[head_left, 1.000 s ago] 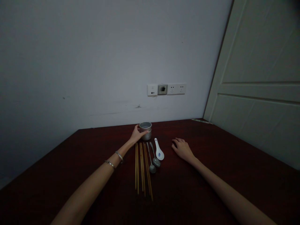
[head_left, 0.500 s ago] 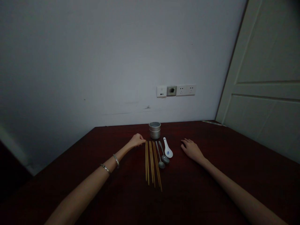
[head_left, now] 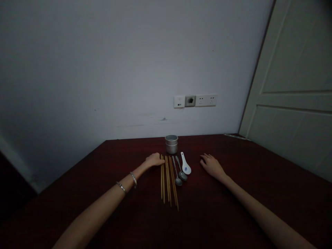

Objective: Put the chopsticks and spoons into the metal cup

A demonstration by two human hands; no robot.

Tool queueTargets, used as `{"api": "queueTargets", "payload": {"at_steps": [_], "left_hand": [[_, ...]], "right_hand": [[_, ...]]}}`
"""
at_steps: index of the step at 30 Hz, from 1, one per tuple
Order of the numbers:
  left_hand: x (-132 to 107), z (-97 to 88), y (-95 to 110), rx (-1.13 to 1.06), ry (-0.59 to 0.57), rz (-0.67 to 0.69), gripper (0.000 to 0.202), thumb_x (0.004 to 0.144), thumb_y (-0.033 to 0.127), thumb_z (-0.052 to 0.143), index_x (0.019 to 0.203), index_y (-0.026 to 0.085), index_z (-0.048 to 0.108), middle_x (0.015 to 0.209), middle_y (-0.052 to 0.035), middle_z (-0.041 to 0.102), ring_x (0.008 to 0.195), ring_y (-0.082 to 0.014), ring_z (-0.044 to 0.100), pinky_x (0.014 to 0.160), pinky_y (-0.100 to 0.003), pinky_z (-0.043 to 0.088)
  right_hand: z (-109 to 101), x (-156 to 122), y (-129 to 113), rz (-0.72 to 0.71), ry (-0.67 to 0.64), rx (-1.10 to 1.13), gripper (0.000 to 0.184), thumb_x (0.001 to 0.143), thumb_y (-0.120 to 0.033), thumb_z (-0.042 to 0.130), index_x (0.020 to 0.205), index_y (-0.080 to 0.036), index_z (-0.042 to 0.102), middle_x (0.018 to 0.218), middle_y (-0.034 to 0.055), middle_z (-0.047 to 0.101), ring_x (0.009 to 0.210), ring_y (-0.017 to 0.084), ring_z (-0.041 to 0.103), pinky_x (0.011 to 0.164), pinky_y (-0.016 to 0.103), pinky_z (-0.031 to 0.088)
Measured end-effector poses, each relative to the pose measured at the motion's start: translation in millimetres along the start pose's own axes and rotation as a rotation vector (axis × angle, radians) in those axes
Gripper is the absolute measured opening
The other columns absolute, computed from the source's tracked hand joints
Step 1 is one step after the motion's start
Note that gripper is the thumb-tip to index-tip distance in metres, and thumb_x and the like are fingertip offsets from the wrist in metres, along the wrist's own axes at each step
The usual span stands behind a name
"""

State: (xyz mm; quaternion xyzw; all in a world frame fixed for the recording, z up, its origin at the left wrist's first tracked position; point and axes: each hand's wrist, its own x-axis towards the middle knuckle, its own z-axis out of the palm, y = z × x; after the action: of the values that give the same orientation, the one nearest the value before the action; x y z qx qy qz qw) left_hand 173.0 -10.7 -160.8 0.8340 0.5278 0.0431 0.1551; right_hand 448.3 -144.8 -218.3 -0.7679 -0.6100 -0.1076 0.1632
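Note:
My left hand [head_left: 155,159], with two bracelets at its wrist, is closed at the upper ends of the leftmost pair of chopsticks [head_left: 163,183], the thumb lying across them. To the right of this pair lie several more wooden chopsticks [head_left: 168,186], pointing toward me. Beside them are a metal spoon [head_left: 178,181], a second metal spoon [head_left: 183,176] and a white soup spoon [head_left: 186,168] with a blue mark. My right hand [head_left: 212,165] rests flat on the table, fingers apart, right of the white spoon and touching none of the utensils.
Behind the utensils a round metal pot [head_left: 171,145] stands upright on the dark red table [head_left: 129,221]. A pale wall [head_left: 129,69] with sockets [head_left: 206,100] rises at the table's back edge. On the right is a panelled door [head_left: 293,79].
My left hand has shifted slightly right and toward me, from beside the chopstick tops onto the leftmost pair. My right hand stays where it was.

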Motion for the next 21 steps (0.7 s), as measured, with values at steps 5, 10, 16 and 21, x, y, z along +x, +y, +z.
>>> {"api": "queueTargets", "payload": {"at_steps": [5, 10, 16, 21], "left_hand": [[0.7, 3.5, 4.3, 0.026, 0.021, 0.018, 0.026, 0.058, 0.042, 0.058, 0.064, 0.017, 0.060, 0.079, -0.0121, 0.066, 0.076, -0.0251, 0.061, 0.060, -0.028, 0.042], [-5.9, 5.1, 10.9, 0.004, 0.075, 0.011, 0.024, 0.058, 0.040, 0.059, 0.063, 0.017, 0.060, 0.084, -0.0138, 0.066, 0.080, -0.0259, 0.061, 0.066, -0.030, 0.043], [-6.8, 12.3, 12.6, 0.035, 0.123, 0.027, 0.026, 0.060, 0.039, 0.056, 0.071, 0.016, 0.062, 0.086, -0.0164, 0.065, 0.080, -0.0276, 0.061, 0.064, -0.031, 0.044], [-7.1, 16.4, 9.8, 0.042, 0.132, 0.063, 0.025, 0.064, 0.037, 0.054, 0.073, 0.015, 0.063, 0.080, -0.0147, 0.065, 0.073, -0.0239, 0.062, 0.057, -0.026, 0.043]], "right_hand": [[0.3, 0.3, 0.2, 0.012, -0.004, 0.010, 0.044, 0.083, -0.030, 0.034, 0.114, -0.008, 0.054, 0.121, 0.0152, 0.051, 0.117, 0.024, 0.040, 0.100, 0.036, 0.026], [0.0, 0.1, -0.2, 0.011, -0.004, 0.007, 0.044, 0.083, -0.030, 0.034, 0.115, -0.007, 0.053, 0.121, 0.0165, 0.050, 0.117, 0.024, 0.040, 0.100, 0.036, 0.027], [-2.3, -0.8, -1.1, 0.020, -0.010, -0.010, 0.043, 0.083, -0.031, 0.034, 0.115, -0.009, 0.054, 0.120, 0.0144, 0.052, 0.116, 0.024, 0.042, 0.099, 0.036, 0.027], [-1.5, -0.1, -2.1, 0.021, -0.009, -0.002, 0.044, 0.083, -0.030, 0.034, 0.115, -0.008, 0.053, 0.121, 0.0155, 0.051, 0.117, 0.024, 0.041, 0.099, 0.036, 0.027]]}}
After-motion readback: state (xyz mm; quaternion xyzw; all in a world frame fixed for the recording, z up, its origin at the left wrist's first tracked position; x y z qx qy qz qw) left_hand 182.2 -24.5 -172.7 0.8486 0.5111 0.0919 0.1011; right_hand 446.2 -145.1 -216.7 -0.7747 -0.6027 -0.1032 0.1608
